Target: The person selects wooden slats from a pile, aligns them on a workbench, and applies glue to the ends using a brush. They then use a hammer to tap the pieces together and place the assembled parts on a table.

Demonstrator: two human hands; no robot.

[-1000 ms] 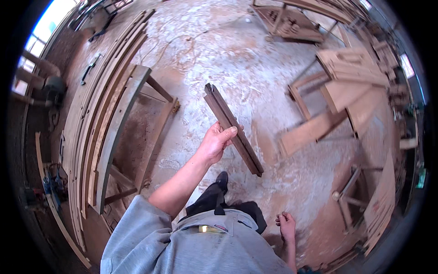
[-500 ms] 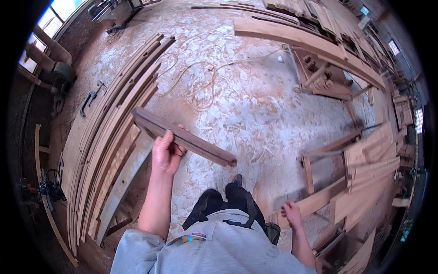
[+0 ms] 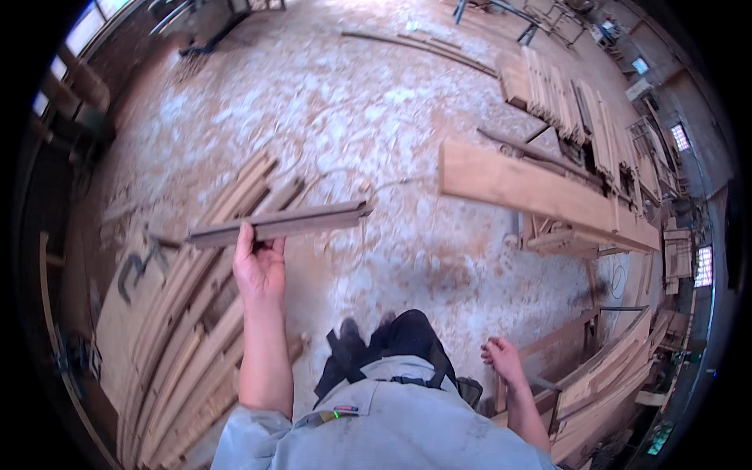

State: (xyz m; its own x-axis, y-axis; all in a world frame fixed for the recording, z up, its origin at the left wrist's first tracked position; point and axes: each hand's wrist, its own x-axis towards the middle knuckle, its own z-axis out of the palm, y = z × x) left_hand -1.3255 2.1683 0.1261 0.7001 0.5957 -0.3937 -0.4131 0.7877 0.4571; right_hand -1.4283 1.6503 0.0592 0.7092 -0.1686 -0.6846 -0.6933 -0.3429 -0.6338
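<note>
A short, dark brown length of wood (image 3: pixel 317 222) with a groove running along it is held out in front of me, nearly level. My left hand (image 3: pixel 262 274) is closed around it near its left end, the thumb on the near side and the other fingers partly hidden behind. Empty, my right hand (image 3: pixel 505 360) hangs at my right side with its fingers loosely bent and a little apart. Below and left of the held piece lie several long wooden strips (image 3: pixel 184 313) on a bench.
A clamp (image 3: pixel 137 274) lies on the board at left. At right, a thick plank (image 3: pixel 540 188) rests across a support, with stacked boards (image 3: pixel 560 102) beyond it. More boards (image 3: pixel 607 376) lie near my right arm. A cord (image 3: pixel 399 182) runs over the dusty floor (image 3: pixel 313 102).
The dark wood has swung from sloping down rightward to nearly level, its right end higher. My view has shifted, bringing the thick plank lower in the picture. My right hand still hangs empty.
</note>
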